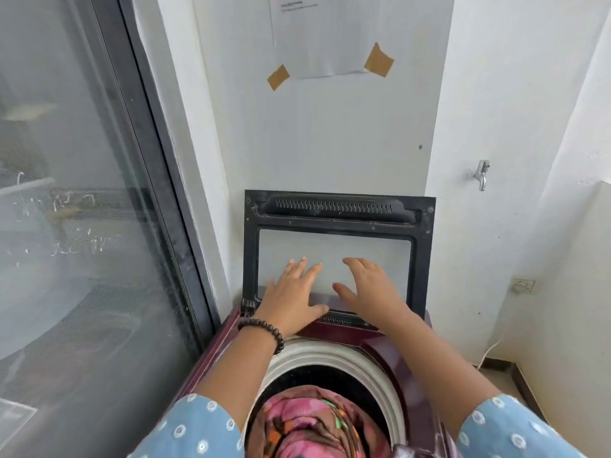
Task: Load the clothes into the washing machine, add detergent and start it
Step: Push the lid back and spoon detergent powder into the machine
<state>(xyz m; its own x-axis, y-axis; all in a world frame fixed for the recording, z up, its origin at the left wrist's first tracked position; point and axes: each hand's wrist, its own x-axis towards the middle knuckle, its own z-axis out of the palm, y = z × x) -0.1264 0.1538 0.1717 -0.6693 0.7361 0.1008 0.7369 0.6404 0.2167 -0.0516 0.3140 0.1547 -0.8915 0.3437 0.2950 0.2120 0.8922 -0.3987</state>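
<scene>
White wall (pixel 330 133), raised lid (pixel 421 246), hands (pixel 291 297) flat

I see a glossy maroon washing machine (pixel 380 345), its lid (pixel 420 259) matt black plastic around smooth glass, patterned cloth clothes (pixel 307 421) inside, and a shiny metal tap (pixel 481 175).

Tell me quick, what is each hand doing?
Left hand: open, flat against the raised lid.
Right hand: open, fingers spread on the lid, holding nothing.

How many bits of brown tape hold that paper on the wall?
2: one tape piece at the paper's lower left corner, another at its lower right. Upper corners lie out of view.
</scene>
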